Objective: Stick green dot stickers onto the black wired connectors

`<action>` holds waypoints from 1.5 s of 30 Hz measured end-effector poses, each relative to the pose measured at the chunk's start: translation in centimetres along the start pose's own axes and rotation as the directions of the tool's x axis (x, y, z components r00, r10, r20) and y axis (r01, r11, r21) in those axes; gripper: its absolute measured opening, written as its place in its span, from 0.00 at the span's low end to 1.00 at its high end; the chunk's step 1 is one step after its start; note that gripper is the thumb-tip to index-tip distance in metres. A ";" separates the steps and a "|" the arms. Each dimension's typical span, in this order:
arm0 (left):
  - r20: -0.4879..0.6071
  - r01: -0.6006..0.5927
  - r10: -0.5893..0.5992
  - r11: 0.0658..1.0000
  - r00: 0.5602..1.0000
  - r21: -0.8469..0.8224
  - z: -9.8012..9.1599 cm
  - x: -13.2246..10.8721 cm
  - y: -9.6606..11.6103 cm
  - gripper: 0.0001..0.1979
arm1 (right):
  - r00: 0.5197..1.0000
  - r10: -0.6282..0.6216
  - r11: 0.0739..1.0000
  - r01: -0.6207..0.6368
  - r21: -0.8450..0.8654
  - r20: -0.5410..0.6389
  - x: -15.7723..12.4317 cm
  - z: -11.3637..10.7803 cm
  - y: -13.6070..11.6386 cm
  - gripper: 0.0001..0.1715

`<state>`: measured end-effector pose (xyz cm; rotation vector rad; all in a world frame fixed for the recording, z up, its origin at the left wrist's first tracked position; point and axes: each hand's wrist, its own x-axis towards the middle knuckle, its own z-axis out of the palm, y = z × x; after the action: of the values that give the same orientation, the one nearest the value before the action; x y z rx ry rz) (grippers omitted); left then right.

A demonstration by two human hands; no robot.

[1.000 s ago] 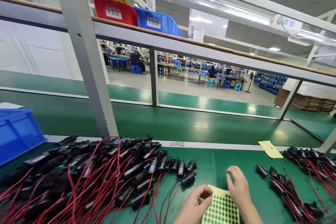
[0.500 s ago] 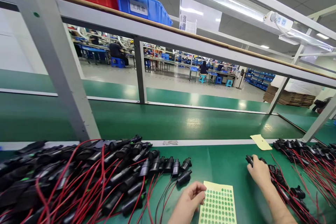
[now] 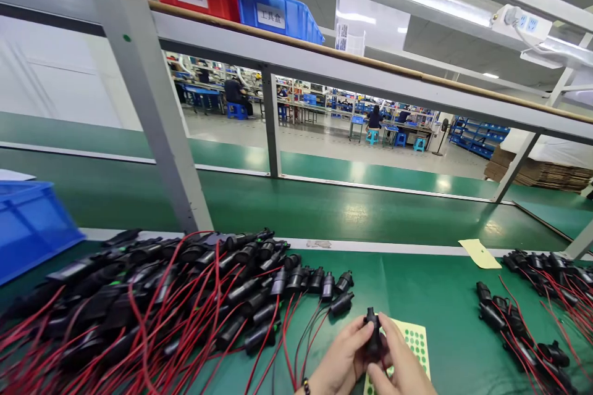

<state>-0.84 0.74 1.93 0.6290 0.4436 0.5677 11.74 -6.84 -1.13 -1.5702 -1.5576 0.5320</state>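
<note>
A black cylindrical part point(image 3: 373, 336) with a narrow nozzle-like top stands nearly upright between my two hands. My left hand point(image 3: 343, 352) grips it from the left with closed fingers, and a beaded bracelet shows at that wrist. From the right, my right hand point(image 3: 401, 358) closes on the same part, thumb low and fingers along its side. Beneath the right hand lies a pale yellow sheet of round green stickers point(image 3: 420, 349), partly covered. To the left spreads a large heap of similar black parts point(image 3: 250, 302) with red and black wires.
More wired black parts lie in a smaller group point(image 3: 514, 327) at right and a heap point(image 3: 556, 271) farther back. A yellow paper point(image 3: 479, 253) lies near the back rail. A blue bin point(image 3: 34, 228) stands at left. Metal posts point(image 3: 152, 111) carry a shelf with red and blue bins.
My right hand has come from the right-hand group to the middle, bringing a black part. My left hand now grips that part too. The camera view has shifted left.
</note>
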 end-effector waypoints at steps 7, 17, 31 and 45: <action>-0.102 0.149 -0.135 0.979 0.986 0.139 -1.5 1.0 -1.2 0.28 | 0.979 0.152 0.954 -0.182 -0.237 -0.139 0.7 -7.7 2.9 0.17; -0.088 0.254 -0.239 0.930 0.967 0.267 -2.3 2.0 -2.5 0.34 | 0.989 0.148 0.895 -0.140 -0.423 -0.015 0.7 -5.3 6.7 0.11; -0.033 0.207 -0.206 0.935 0.978 0.287 -1.9 1.3 -2.3 0.29 | 0.997 -0.071 0.832 0.054 -0.552 -0.010 -0.2 -4.7 9.0 0.09; -0.068 0.222 -0.211 0.920 0.975 0.323 -1.8 1.2 -2.2 0.28 | 0.978 -0.206 0.734 0.136 -0.665 -0.027 -0.8 -3.8 10.4 0.17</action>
<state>-0.15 0.78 -1.03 0.8787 0.6377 0.2931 20.86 -7.30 -7.41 -1.8920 -1.9069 -0.2529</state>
